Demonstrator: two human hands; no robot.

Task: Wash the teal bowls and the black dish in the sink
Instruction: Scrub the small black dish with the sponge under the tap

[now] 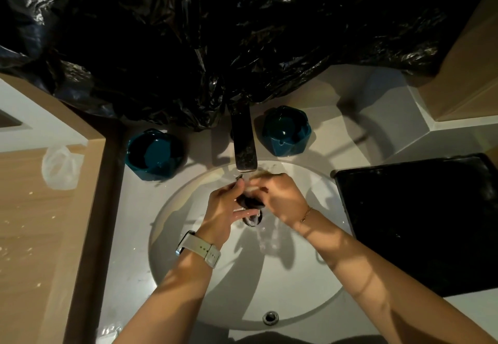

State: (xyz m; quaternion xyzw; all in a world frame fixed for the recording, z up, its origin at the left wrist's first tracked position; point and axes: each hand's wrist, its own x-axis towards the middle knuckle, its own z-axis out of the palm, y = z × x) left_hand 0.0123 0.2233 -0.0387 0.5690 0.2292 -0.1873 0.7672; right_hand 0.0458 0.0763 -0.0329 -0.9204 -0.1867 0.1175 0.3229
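Note:
Both hands are together under the running faucet (244,144), above the middle of the white round sink (188,303). My left hand (223,209) and my right hand (283,198) hold a small dark object (249,201) between them; what it is I cannot tell. Water falls on it and runs to the drain (252,221). One teal bowl (155,155) stands on the counter left of the faucet, another teal bowl (287,130) right of it. A flat black dish (420,222) lies on the counter right of the sink.
Crinkled black plastic sheeting (215,33) hangs over the wall behind the faucet. A white plastic bag (60,167) lies on the wooden surface at the left. The overflow hole (270,317) sits at the sink's near wall. Wooden panels rise at the far right.

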